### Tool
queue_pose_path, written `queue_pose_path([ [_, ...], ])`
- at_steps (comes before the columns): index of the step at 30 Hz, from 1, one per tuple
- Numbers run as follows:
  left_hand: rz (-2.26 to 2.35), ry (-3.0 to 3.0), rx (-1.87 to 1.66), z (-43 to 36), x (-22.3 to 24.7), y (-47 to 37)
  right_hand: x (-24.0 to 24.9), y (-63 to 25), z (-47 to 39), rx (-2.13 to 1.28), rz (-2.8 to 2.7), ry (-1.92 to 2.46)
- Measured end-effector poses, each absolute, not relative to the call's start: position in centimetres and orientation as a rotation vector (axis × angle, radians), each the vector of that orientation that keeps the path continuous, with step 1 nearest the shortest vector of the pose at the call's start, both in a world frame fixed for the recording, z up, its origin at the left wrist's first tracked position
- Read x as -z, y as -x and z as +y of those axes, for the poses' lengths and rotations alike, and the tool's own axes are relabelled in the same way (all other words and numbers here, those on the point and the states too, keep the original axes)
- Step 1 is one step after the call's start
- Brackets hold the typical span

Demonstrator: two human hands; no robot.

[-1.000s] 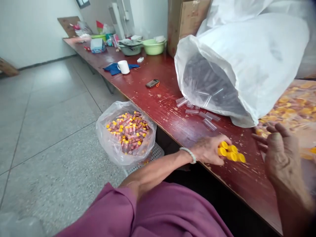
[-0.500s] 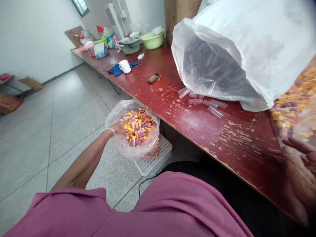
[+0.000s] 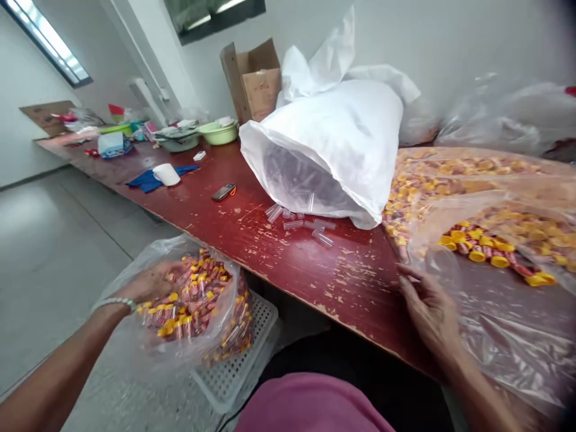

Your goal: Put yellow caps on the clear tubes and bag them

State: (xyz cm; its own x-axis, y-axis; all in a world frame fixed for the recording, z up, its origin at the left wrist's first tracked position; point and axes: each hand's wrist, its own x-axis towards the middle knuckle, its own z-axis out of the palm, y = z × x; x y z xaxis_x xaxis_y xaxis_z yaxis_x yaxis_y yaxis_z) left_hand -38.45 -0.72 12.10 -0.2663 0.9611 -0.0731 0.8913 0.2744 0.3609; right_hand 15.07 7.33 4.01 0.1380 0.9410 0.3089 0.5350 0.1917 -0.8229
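A worn red desk point(image 3: 288, 264) is running along the pale wall, ahead of both hands. Low on its near side, the left hand point(image 3: 148, 282) is reaching into an open plastic bag point(image 3: 157, 360) that is sitting on a perforated white crate point(image 3: 225, 384); its fingers are lying among the yellow-capped tubes point(image 3: 193, 294), and whether they are gripping any cannot be told. The right hand point(image 3: 432, 312) is hovering or resting at the desk, half open, fingers loosely bent, with nothing visible in its grasp. Just right of it, a clear plastic sheet point(image 3: 508, 336) is spreading, with more capped pieces point(image 3: 499, 261) showing beyond the fingertips. Ahead and between the hands, a white sack point(image 3: 346, 138) is lying open, clear tubes point(image 3: 321, 239) spilling from its mouth.
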Motion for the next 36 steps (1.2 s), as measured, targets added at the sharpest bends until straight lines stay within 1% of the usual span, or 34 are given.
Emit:
queue_pose_path([
  [2, 2.165, -1.826, -0.296, 2.4, -12.3, 35.7, -3.7, -14.0, 7.7, -0.513, -1.571, 1.403],
  [6, 2.083, -2.125, -0.411, 9.7, -11.4, 29.3, -3.2, -10.3, 8.7, -0.456, -1.726, 1.273],
  [11, 2.064, -2.053, -0.421, 17.8, -9.9, 25.3, -2.7, -6.1, 11.2, -0.213, -1.889, 1.222],
  [16, 2.108, -1.945, -0.460, 22.1, -8.4, 24.6, -2.6, -4.5, 13.4, -0.038, -2.015, 1.189],
  [22, 2.149, -1.996, -0.559, 21.3, -6.3, 24.9, -2.5, -4.5, 13.4, -0.013, -2.004, 1.218],
  [29, 2.050, -2.009, -0.689, 16.8, -6.5, 24.7, -2.9, -3.2, 13.2, -0.071, -1.968, 1.155],
  [32, 1.798, -1.897, -0.825, 14.7, -6.5, 23.6, -3.2, -1.3, 12.5, -0.129, -1.940, 1.102],
  [36, 1.332, -1.556, -0.978, 12.2, -6.2, 21.3, -3.4, 1.5, 11.5, -0.276, -1.893, 1.048],
])
